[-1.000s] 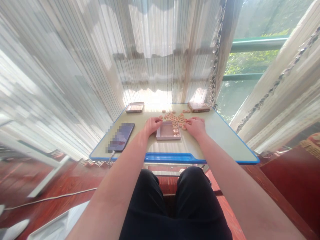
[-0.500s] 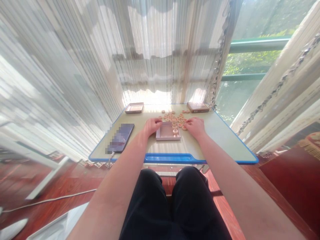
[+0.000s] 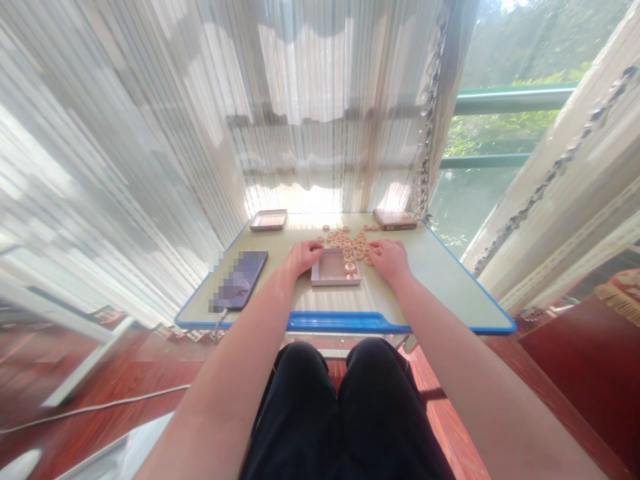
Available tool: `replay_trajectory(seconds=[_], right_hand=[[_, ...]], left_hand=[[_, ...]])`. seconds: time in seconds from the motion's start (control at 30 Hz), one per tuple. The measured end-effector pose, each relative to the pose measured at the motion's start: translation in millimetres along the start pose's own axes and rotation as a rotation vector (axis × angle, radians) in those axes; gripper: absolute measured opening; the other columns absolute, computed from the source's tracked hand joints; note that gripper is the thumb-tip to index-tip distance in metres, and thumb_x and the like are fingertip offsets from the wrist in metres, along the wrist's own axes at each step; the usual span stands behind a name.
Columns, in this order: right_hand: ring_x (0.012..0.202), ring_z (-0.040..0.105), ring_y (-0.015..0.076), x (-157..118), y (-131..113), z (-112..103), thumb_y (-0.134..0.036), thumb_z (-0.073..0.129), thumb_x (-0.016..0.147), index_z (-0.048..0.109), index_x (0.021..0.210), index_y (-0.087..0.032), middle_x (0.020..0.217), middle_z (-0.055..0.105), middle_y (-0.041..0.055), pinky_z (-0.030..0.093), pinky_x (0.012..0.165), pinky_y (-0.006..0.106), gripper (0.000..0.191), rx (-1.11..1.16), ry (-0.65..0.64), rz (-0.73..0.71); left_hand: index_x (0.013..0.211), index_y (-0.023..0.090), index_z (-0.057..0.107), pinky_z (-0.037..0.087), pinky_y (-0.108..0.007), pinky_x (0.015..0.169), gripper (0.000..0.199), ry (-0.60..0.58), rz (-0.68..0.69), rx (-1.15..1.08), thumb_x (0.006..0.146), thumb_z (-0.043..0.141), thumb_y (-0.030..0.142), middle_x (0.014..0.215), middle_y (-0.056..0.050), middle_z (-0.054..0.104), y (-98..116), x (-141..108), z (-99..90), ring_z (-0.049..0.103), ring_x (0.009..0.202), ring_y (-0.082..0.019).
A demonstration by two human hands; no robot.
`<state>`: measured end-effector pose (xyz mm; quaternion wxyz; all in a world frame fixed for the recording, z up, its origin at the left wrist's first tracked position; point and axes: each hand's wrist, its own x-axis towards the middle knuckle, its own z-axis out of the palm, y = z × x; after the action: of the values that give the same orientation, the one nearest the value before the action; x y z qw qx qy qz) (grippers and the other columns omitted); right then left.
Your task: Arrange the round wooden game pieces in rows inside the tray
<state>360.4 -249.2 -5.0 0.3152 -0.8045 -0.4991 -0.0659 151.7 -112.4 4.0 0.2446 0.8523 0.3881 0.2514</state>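
A shallow open box sits on the table before me, with a column of round wooden xiangqi pieces along its right side. My left hand grips the box at its far left corner, fingers bent over the rim. Beyond the box lies a loose spread of more xiangqi pieces. At the right edge of that spread, my right hand has its fingers curled and closed around a piece, mostly hidden by the fingertips; another piece shows just below them.
The table has a blue edge and a blue front trough. A tablet-like device with a cable lies at left. A shallow tray-like lid stands far left, a closed flat box far right. Curtains hang behind.
The whole view has shifted slightly, with the table a little lower. My right hand has moved slightly inward over the pieces at the right edge; my left hand stays at the box.
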Motion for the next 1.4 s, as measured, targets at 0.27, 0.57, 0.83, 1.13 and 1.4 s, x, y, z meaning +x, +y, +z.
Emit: replay_trajectory(seconds=[0.27, 0.57, 0.83, 1.13, 1.4], right_hand=[[0.109, 0.047, 0.0271, 1.1, 1.2, 3.7, -0.037, 0.054, 0.08, 0.075, 0.094, -0.024, 0.114, 0.066, 0.0043, 0.036, 0.095, 0.039, 0.029, -0.023, -0.048, 0.02], [0.115, 0.045, 0.0285, 0.7, 0.6, 2.8, -0.041, 0.052, 0.081, 0.075, 0.095, -0.026, 0.127, 0.06, 0.0033, 0.033, 0.098, 0.041, 0.031, -0.03, -0.101, 0.039], [0.107, 0.05, 0.0267, 1.4, -0.4, 2.1, -0.036, 0.056, 0.08, 0.072, 0.095, -0.019, 0.104, 0.069, 0.0087, 0.036, 0.094, 0.038, 0.028, 0.022, -0.009, 0.085], [0.086, 0.06, 0.0208, -4.3, -4.1, -3.1, -0.022, 0.045, 0.084, 0.069, 0.098, -0.017, 0.095, 0.064, 0.0105, 0.047, 0.088, 0.038, 0.028, 0.389, 0.205, -0.166], [0.073, 0.06, 0.0161, -2.6, -4.0, -1.2, -0.009, 0.048, 0.074, 0.068, 0.105, -0.016, 0.104, 0.063, 0.0095, 0.051, 0.082, 0.035, 0.038, 0.372, 0.136, -0.116]], left_hand=[[0.101, 0.021, 0.073, 0.047, -0.025, 0.096, 0.031, -0.003, -0.015, 0.023, 0.078, 0.054, 0.029, 0.107, -0.002, 0.074, 0.9, 0.2, -0.2, 0.066, 0.103, -0.021], [0.099, 0.02, 0.074, 0.049, -0.027, 0.094, 0.03, 0.005, -0.001, 0.012, 0.078, 0.054, 0.028, 0.103, -0.003, 0.074, -0.5, 0.2, 0.9, 0.067, 0.098, -0.021], [0.098, 0.02, 0.074, 0.049, -0.027, 0.093, 0.031, -0.001, -0.003, 0.007, 0.077, 0.053, 0.028, 0.102, -0.003, 0.074, 0.0, -0.2, -0.4, 0.066, 0.098, -0.022], [0.098, 0.019, 0.074, 0.049, -0.027, 0.091, 0.03, 0.002, 0.0, 0.01, 0.078, 0.053, 0.027, 0.101, -0.002, 0.074, -0.4, 0.7, 0.6, 0.067, 0.096, -0.021], [0.097, 0.019, 0.074, 0.05, -0.026, 0.089, 0.03, 0.005, 0.006, 0.028, 0.077, 0.053, 0.028, 0.099, -0.003, 0.075, 0.6, 0.2, 0.7, 0.067, 0.093, -0.021]])
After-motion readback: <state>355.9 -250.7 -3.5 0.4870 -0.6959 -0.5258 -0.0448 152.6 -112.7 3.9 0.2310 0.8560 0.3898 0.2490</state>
